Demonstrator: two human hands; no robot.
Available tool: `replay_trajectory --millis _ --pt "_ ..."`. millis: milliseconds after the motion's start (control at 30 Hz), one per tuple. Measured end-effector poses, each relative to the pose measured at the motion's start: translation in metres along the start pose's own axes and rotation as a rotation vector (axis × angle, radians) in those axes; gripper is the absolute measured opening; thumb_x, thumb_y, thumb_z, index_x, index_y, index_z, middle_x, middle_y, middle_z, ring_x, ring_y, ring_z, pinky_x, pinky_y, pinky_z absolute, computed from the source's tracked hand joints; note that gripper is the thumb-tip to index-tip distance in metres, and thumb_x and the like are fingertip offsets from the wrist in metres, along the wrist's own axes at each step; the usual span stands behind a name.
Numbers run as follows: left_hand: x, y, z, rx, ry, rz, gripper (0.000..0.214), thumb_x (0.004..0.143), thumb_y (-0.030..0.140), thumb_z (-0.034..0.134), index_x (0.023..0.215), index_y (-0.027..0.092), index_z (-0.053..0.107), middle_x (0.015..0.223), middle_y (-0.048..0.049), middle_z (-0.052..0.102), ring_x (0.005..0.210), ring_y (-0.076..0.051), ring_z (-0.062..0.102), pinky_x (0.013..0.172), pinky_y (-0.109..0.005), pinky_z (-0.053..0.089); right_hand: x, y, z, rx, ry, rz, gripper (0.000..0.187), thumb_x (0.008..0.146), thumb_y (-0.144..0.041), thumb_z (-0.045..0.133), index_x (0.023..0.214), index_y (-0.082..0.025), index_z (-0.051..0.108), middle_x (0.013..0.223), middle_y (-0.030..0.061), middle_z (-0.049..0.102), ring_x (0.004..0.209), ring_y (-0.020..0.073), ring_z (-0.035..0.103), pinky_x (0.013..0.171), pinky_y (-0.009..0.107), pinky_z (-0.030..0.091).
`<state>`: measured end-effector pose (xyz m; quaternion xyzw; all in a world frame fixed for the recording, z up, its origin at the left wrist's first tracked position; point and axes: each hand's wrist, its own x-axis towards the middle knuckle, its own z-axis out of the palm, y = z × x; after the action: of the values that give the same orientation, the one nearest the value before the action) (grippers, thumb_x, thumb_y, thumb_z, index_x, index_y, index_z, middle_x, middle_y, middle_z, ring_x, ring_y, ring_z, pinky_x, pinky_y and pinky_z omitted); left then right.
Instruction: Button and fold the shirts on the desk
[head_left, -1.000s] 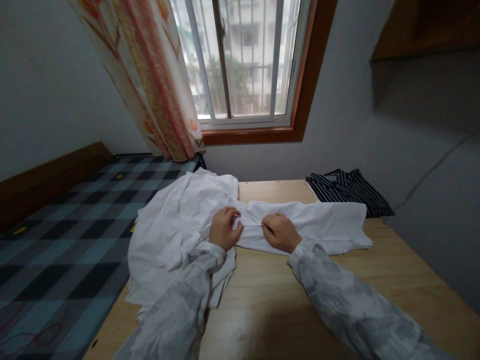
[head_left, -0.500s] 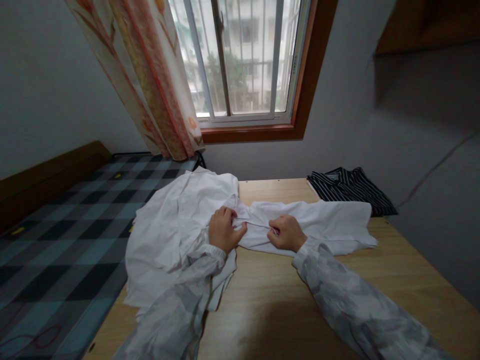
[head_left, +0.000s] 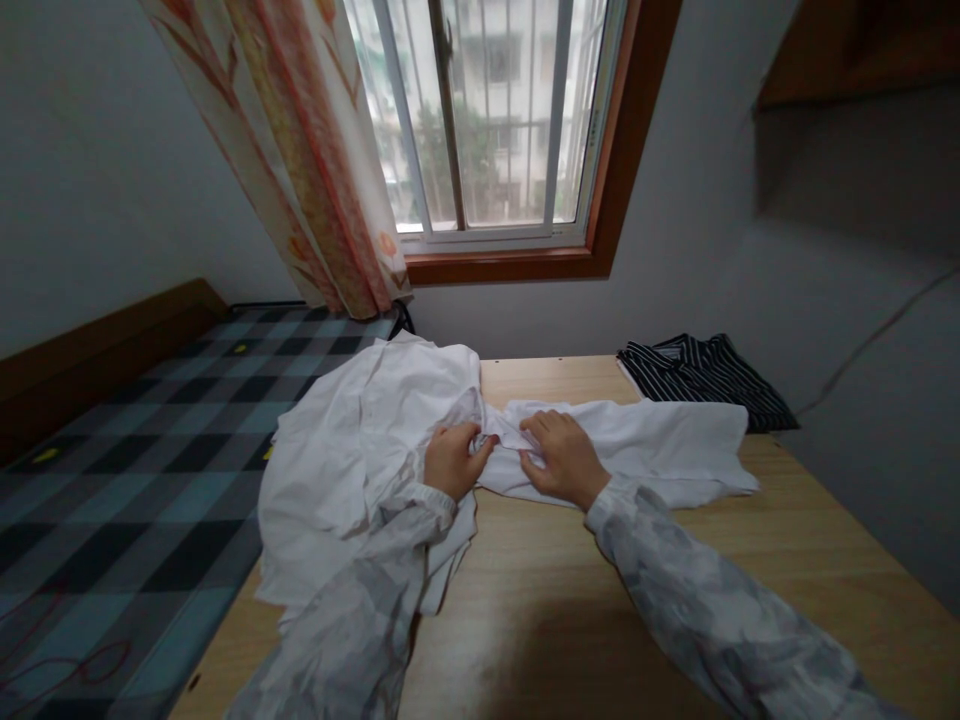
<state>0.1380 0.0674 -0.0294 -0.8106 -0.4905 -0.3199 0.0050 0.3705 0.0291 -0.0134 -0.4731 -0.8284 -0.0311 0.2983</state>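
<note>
A white shirt (head_left: 367, 420) lies spread over the table, its body bunched at the left and one sleeve (head_left: 660, 440) stretched out to the right. Where the sleeve joins the body, my left hand (head_left: 454, 460) grips a gathered bit of the cloth between curled fingers and thumb. My right hand (head_left: 566, 460) rests on the sleeve just to the right, fingers and thumb apart. Between the two hands the cloth is creased and twisted. Both forearms are in grey-white patterned sleeves, and the left one covers part of the shirt body.
A folded black striped garment (head_left: 701, 375) lies at the table's back right corner, by the wall. The wooden table (head_left: 525, 600) borders a bed with a checked cover (head_left: 172, 470) on the left. Behind are a curtain (head_left: 315, 180) and a window (head_left: 495, 130).
My right hand has loosened its closed hold on the sleeve and spread its fingers, moving slightly left toward my left hand. My left hand stays near the same place.
</note>
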Motion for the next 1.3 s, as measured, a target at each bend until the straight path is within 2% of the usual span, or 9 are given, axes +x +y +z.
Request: replay_trajectory --millis 67,167,267,367,600,800,900,1033,1300 --pt "0.0 -0.001 0.0 -0.025 -0.016 -0.01 0.023 0.1 0.045 0.067 0.089 0.025 0.069 0.08 -0.0054 0.074 0.08 -0.028 0.068 0.083 -0.042 0.049 0.011 -0.01 0.004 0.032 -0.055 -0.082 0.024 0.093 -0.025 0.064 0.116 -0.019 0.065 0.111 0.0133 0.069 0.107 0.0313 0.057 0.096 0.042 0.04" --pt "0.0 -0.003 0.0 -0.069 -0.081 -0.024 0.025 0.1 0.044 0.064 0.086 0.025 0.069 0.076 -0.0047 0.071 0.076 -0.027 0.066 0.076 -0.039 0.048 0.021 -0.015 0.021 0.096 -0.11 -0.119 0.01 0.095 -0.018 0.062 0.105 -0.02 0.065 0.103 0.0102 0.069 0.102 0.0284 0.059 0.095 0.041 0.041" --pt "0.0 -0.005 -0.002 -0.137 -0.138 -0.038 0.027 0.099 0.046 0.063 0.082 0.025 0.068 0.07 -0.0024 0.067 0.071 -0.024 0.063 0.07 -0.036 0.047 0.022 -0.01 0.039 0.244 -0.076 -0.041 0.005 0.098 -0.017 0.063 0.101 -0.021 0.064 0.095 0.006 0.07 0.092 0.0239 0.061 0.087 0.036 0.043" --pt "0.0 -0.005 -0.006 -0.274 -0.17 -0.032 0.014 0.093 0.037 0.064 0.092 0.024 0.071 0.078 -0.0016 0.07 0.076 -0.023 0.065 0.071 -0.034 0.048 0.017 -0.002 0.048 0.397 0.001 0.052 0.016 0.101 -0.019 0.063 0.117 -0.021 0.064 0.097 0.0033 0.071 0.084 0.0201 0.061 0.079 0.031 0.044" --pt "0.002 -0.008 -0.004 -0.33 -0.137 -0.063 0.019 0.091 0.03 0.058 0.106 0.024 0.068 0.092 -0.0033 0.073 0.085 -0.023 0.067 0.08 -0.034 0.052 0.015 -0.004 0.044 0.34 0.061 0.036 0.013 0.103 -0.017 0.057 0.106 -0.022 0.069 0.102 0.006 0.07 0.092 0.0218 0.063 0.085 0.034 0.046" --pt "-0.001 -0.011 0.001 -0.189 -0.143 -0.012 0.015 0.098 0.031 0.055 0.105 0.025 0.068 0.088 -0.0055 0.073 0.081 -0.024 0.068 0.075 -0.034 0.05 0.016 -0.012 0.042 0.2 0.007 -0.064 0.017 0.104 -0.031 0.066 0.118 -0.022 0.067 0.113 0.0097 0.07 0.109 0.0273 0.062 0.097 0.04 0.045" --pt "-0.002 -0.009 0.0 -0.173 -0.157 0.009 0.015 0.097 0.03 0.056 0.104 0.026 0.068 0.086 -0.0053 0.073 0.081 -0.025 0.069 0.074 -0.035 0.051 0.016 -0.01 0.042 0.195 -0.011 -0.076 0.015 0.109 -0.03 0.058 0.115 -0.023 0.069 0.11 0.0086 0.073 0.107 0.0256 0.063 0.097 0.04 0.043" --pt "-0.002 -0.004 -0.005 -0.254 -0.1 -0.01 0.026 0.093 0.03 0.061 0.119 0.025 0.065 0.103 -0.0065 0.076 0.09 -0.024 0.071 0.081 -0.035 0.054 0.017 -0.006 0.041 0.244 0.066 0.0 0.016 0.11 -0.031 0.059 0.104 -0.023 0.071 0.102 0.0062 0.074 0.101 0.0238 0.064 0.096 0.039 0.042" --pt "-0.003 0.0 -0.008 -0.313 -0.026 -0.055 0.014 0.096 0.035 0.063 0.103 0.025 0.07 0.093 -0.0043 0.077 0.08 -0.021 0.07 0.076 -0.032 0.054 0.02 -0.004 0.045 0.336 0.115 0.103 0.014 0.105 -0.028 0.062 0.094 -0.021 0.067 0.089 0.0042 0.068 0.088 0.0218 0.06 0.085 0.035 0.043"
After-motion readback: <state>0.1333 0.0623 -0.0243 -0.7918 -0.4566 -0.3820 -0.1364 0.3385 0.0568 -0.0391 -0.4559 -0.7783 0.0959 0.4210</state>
